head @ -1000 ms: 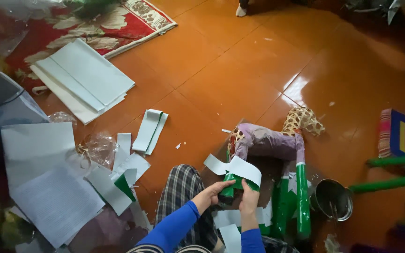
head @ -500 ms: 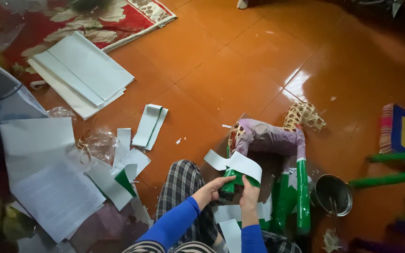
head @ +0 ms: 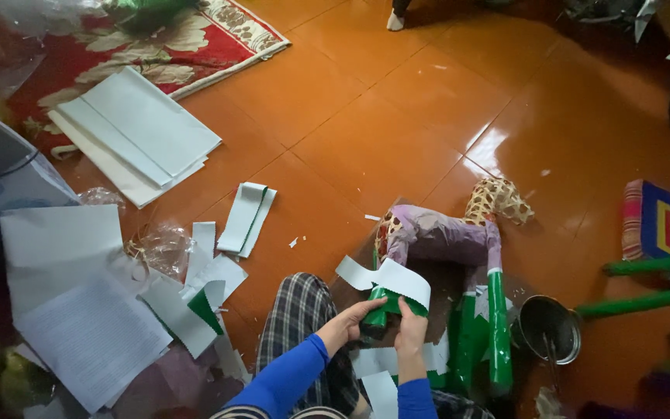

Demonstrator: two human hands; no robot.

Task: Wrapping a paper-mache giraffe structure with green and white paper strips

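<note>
— What are your hands on?

— My left hand (head: 348, 323) and right hand (head: 410, 335) both grip the green leg (head: 376, 312) of the woven animal frame (head: 447, 233), fingers closed over a white paper strip (head: 388, 279) wrapping it, down by my knee on the orange floor (head: 381, 116).

— Any containers?

— A metal pot (head: 550, 330) sits just right of the frame's green legs; a stick rests in it, contents otherwise unclear.
</note>
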